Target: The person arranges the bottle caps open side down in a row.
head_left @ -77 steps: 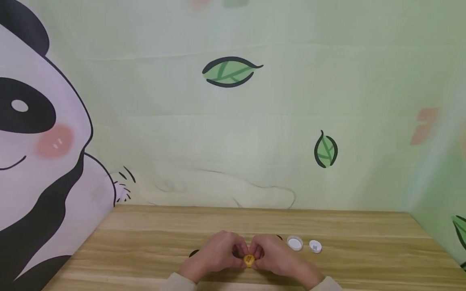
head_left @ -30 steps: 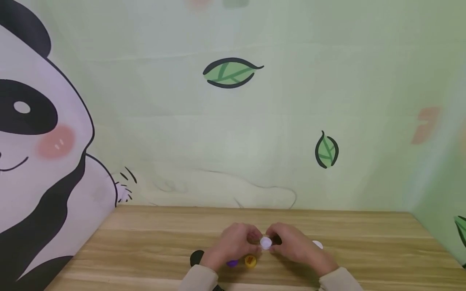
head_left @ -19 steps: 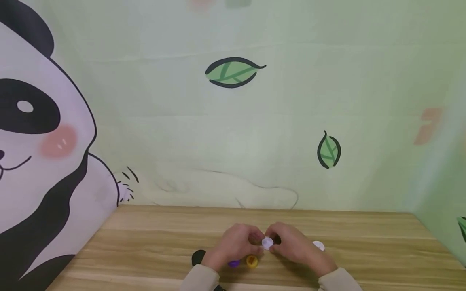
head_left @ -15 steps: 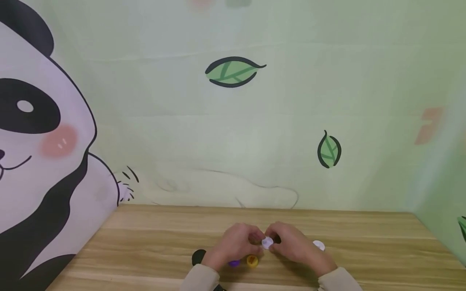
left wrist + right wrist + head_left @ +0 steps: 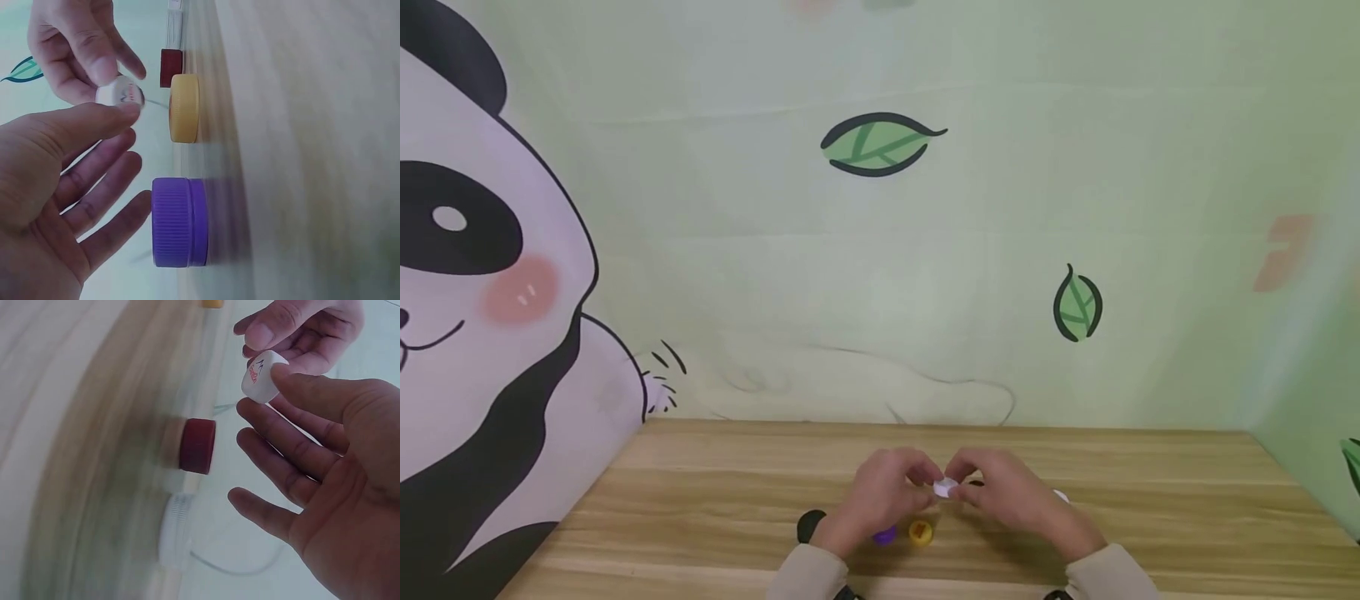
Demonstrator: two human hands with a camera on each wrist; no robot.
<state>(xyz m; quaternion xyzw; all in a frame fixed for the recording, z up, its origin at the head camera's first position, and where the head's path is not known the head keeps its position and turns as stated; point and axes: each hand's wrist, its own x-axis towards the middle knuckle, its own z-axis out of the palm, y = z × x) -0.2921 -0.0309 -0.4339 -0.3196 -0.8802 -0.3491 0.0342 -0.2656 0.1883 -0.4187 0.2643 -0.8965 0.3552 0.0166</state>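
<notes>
White cap (image 5: 945, 487) newly tipped flatter, edges pinched by both hands (image 5: 883, 493) (image 5: 1013, 493), open gap above tabletop (image 5: 715, 475).

Left hand (image 5: 886, 490) pinching, right hand (image 5: 1006, 490) pinching opposite

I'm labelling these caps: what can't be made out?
- Head view: black disc, partly behind the left forearm.
- Head view: white lid, mostly behind the right forearm.
- Right wrist view: yellow cap, cut by top edge.
- Left wrist view: print on the held white cap, blurred.

A white, red-printed cap (image 5: 262, 376) is held tilted between 2 hands (image 5: 886, 492) (image 5: 1006, 492).
</notes>
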